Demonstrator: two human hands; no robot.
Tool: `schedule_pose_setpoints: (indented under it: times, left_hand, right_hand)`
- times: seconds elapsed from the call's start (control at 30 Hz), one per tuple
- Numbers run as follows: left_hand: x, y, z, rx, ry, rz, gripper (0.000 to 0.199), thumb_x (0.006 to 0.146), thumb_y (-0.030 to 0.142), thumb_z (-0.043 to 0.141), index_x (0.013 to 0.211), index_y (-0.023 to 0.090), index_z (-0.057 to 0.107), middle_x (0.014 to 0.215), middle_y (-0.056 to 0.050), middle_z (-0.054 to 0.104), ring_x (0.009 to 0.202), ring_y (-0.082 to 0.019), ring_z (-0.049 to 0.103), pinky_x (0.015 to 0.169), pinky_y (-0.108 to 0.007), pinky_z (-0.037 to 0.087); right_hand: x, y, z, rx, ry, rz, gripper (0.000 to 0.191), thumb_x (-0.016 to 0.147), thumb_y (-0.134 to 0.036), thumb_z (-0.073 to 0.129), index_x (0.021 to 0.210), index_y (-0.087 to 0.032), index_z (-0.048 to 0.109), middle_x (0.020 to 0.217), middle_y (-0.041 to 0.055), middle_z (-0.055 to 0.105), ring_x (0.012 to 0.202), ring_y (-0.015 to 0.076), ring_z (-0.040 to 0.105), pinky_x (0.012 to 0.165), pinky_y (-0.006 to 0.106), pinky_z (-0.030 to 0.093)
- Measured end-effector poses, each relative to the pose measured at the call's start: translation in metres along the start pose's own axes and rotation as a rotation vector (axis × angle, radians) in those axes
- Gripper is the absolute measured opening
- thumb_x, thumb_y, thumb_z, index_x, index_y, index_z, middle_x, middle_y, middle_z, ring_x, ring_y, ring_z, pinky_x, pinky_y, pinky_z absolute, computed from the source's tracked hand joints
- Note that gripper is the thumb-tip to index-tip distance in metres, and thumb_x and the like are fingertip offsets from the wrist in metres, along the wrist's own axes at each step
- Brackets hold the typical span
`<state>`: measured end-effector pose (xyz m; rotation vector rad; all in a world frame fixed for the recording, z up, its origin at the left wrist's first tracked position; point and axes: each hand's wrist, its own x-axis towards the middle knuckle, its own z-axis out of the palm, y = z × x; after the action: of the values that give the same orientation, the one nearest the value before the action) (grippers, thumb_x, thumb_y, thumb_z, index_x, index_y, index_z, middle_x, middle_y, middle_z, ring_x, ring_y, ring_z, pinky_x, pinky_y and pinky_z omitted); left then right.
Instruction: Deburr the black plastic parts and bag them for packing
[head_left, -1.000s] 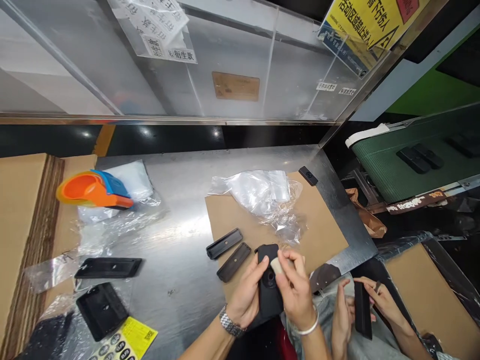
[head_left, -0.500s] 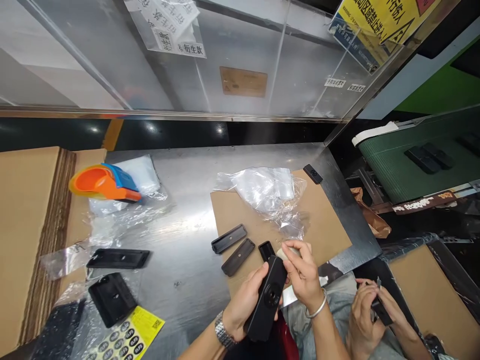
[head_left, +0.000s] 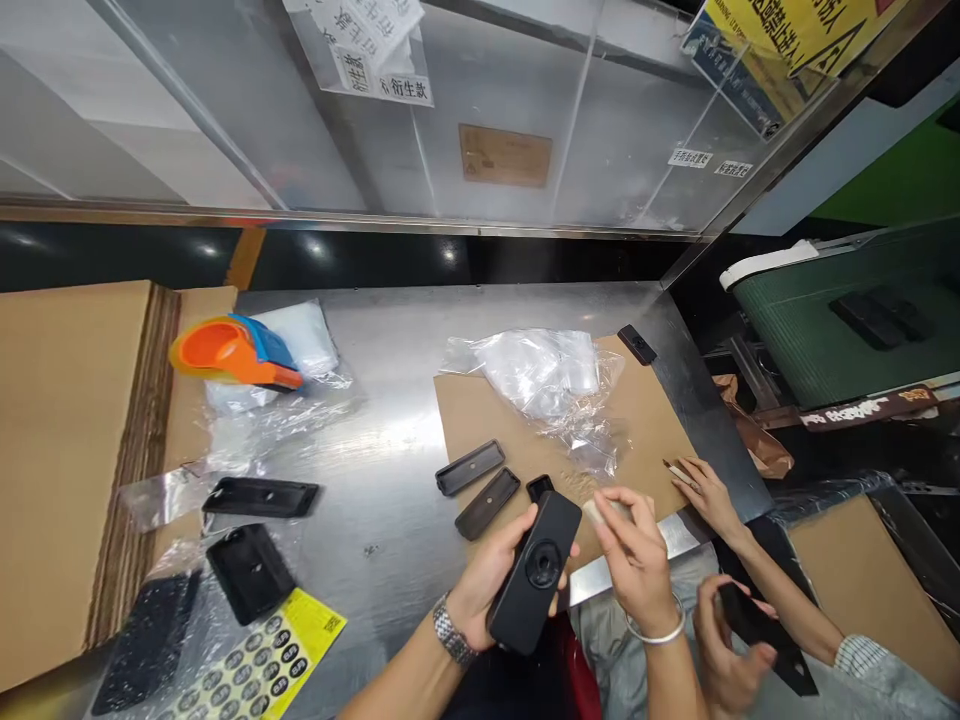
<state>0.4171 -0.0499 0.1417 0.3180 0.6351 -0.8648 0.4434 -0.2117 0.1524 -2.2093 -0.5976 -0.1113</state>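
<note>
My left hand (head_left: 487, 575) is closed around a black plastic housing (head_left: 525, 605), a long block with a round recessed hole on its upper face. Its length is tilted, the far end pointing up and right. My right hand (head_left: 636, 550), with a silver bangle at the wrist, pinches a small off-white piece (head_left: 592, 510); its kind is unclear. That piece is just right of the housing, apart from it. Beyond my left hand lie two dark, shallow plastic trays (head_left: 471, 467) and a smaller black part (head_left: 539, 487), partly hidden by the housing.
At right, a co-worker's hand (head_left: 712, 500) holds a thin pointed tool (head_left: 681, 473); the other grips a black part (head_left: 765, 635). Clear plastic bags (head_left: 540, 375) lie on a cardboard sheet (head_left: 652, 420). Leftward are orange scoops (head_left: 225, 350), black parts (head_left: 251, 575), yellow stickers (head_left: 315, 625) and stacked cardboard (head_left: 67, 460).
My right hand has moved right, away from the housing, still pinching the off-white piece. The housing's holed face has turned more toward me. The co-worker's hand has reached onto the cardboard with a thin tool.
</note>
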Motion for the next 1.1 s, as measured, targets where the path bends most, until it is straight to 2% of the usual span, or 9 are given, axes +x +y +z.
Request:
schedule_pose_setpoints:
  times: [0.1,0.17,0.3,0.43,0.6,0.8,0.9,1.0,1.1]
  left_hand:
    - [0.001,0.002,-0.002,-0.136,-0.023,0.049,0.045,0.081,0.049,0.044,0.074,0.008,0.061,0.050,-0.005,0.060,0.043,-0.013,0.056,0.046,-0.022,0.044]
    - [0.003,0.004,0.000,-0.240,-0.013,0.064,0.042,0.080,0.047,0.046,0.070,0.009,0.060,0.050,-0.004,0.059,0.045,-0.012,0.056,0.050,-0.022,0.044]
    - [0.004,0.010,0.000,-0.331,-0.045,0.059,0.050,0.081,0.053,0.041,0.080,0.007,0.061,0.058,-0.008,0.062,0.053,-0.016,0.059,0.052,-0.024,0.044]
    - [0.007,0.011,-0.004,-0.385,-0.031,0.069,0.051,0.081,0.054,0.041,0.076,0.006,0.060,0.061,-0.009,0.062,0.058,-0.018,0.061,0.059,-0.028,0.048]
    - [0.015,0.007,-0.005,-0.476,0.096,0.126,0.046,0.084,0.049,0.039,0.075,0.007,0.057,0.059,-0.007,0.061,0.052,-0.014,0.058,0.068,-0.033,0.052]
    - [0.017,0.007,-0.002,-0.535,0.200,0.155,0.039,0.085,0.043,0.041,0.076,0.007,0.054,0.060,-0.007,0.060,0.053,-0.013,0.058,0.058,-0.029,0.054]
    - [0.016,0.007,0.001,-0.477,0.272,0.280,0.026,0.082,0.035,0.050,0.076,0.011,0.053,0.061,-0.003,0.059,0.053,-0.012,0.057,0.063,-0.034,0.055]
    - [0.015,0.004,0.001,-0.270,0.427,0.539,0.022,0.074,0.034,0.062,0.081,0.017,0.051,0.057,0.003,0.055,0.050,-0.011,0.055,0.054,-0.029,0.052]
    - [0.016,-0.003,-0.001,-0.023,0.539,0.697,0.037,0.070,0.049,0.061,0.090,0.020,0.052,0.063,0.002,0.058,0.056,-0.013,0.058,0.055,-0.026,0.050]
  right_hand:
    - [-0.006,-0.016,0.009,0.060,0.027,0.049,0.040,0.083,-0.011,0.048,0.121,-0.024,0.050,0.107,0.0092,0.049,0.102,0.0216,0.046,0.083,0.041,0.044]
    - [-0.011,-0.033,0.019,0.092,-0.048,-0.006,0.041,0.081,-0.009,0.049,0.120,-0.022,0.050,0.108,0.0100,0.048,0.104,0.0224,0.045,0.086,0.042,0.043]
    - [-0.024,-0.053,0.031,0.137,-0.185,-0.109,0.047,0.079,-0.004,0.046,0.123,-0.018,0.047,0.110,0.0124,0.046,0.104,0.0228,0.044,0.085,0.043,0.044]
    - [-0.028,-0.052,0.030,0.142,-0.203,-0.184,0.049,0.078,-0.003,0.048,0.125,-0.017,0.044,0.110,0.0127,0.045,0.104,0.0234,0.043,0.086,0.046,0.042]
    - [-0.030,-0.045,0.029,0.026,-0.150,-0.256,0.055,0.075,0.002,0.049,0.127,-0.015,0.043,0.112,0.0135,0.043,0.107,0.0246,0.040,0.086,0.045,0.042]
    - [-0.039,-0.041,0.031,-0.104,-0.132,-0.351,0.061,0.072,0.003,0.054,0.130,-0.012,0.040,0.110,0.0139,0.046,0.108,0.0260,0.039,0.086,0.042,0.043]
    - [-0.039,-0.035,0.024,-0.101,-0.080,-0.280,0.057,0.073,0.004,0.051,0.126,-0.015,0.045,0.108,0.0123,0.046,0.105,0.0238,0.040,0.083,0.039,0.044]
    - [-0.036,-0.032,0.015,-0.014,0.008,-0.129,0.051,0.076,0.002,0.047,0.123,-0.018,0.048,0.109,0.0116,0.045,0.102,0.0229,0.042,0.081,0.041,0.042]
    - [-0.032,-0.034,0.015,0.113,-0.139,-0.151,0.048,0.077,-0.003,0.048,0.122,-0.020,0.048,0.110,0.0111,0.044,0.103,0.0230,0.042,0.082,0.042,0.043]
